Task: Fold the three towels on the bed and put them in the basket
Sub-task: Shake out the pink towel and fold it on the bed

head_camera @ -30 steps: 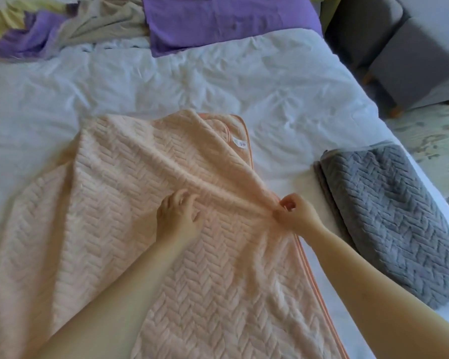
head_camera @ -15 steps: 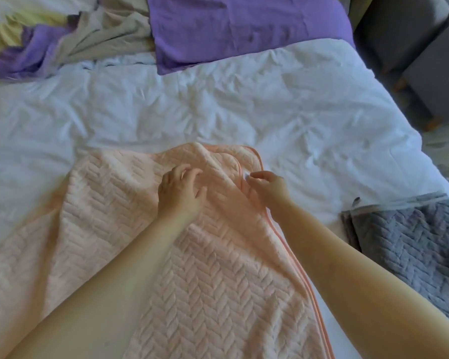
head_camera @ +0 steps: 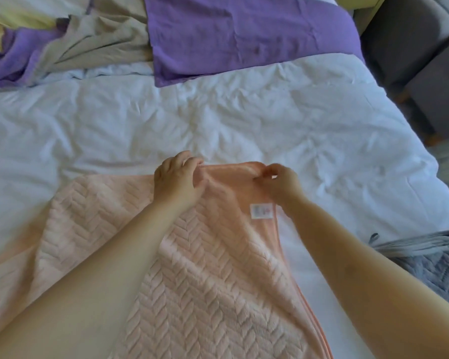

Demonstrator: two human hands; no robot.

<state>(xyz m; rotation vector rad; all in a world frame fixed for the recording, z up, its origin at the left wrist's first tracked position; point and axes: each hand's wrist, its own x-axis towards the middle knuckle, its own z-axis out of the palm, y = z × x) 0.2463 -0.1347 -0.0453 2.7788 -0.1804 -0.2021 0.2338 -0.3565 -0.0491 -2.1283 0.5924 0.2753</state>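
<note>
A peach towel (head_camera: 205, 268) with a herringbone weave lies spread on the white bed (head_camera: 244, 125), a white label near its right edge. My left hand (head_camera: 176, 182) pinches the towel's far edge. My right hand (head_camera: 278, 185) pinches the same far edge at the right corner. The edge is lifted slightly between the two hands. A grey towel (head_camera: 430, 268) with the same weave lies at the right edge of the bed, partly cut off by the frame. No basket and no third towel are in view.
A purple pillow (head_camera: 244, 35) lies at the head of the bed, with crumpled beige, purple and yellow bedding (head_camera: 62, 42) to its left. A grey upholstered seat (head_camera: 420, 60) stands beyond the bed's right side.
Both hands moved away from me, from the towel's middle and right edge to its far edge, and now pinch that edge. The view shifted, so the grey towel sits lower right.
</note>
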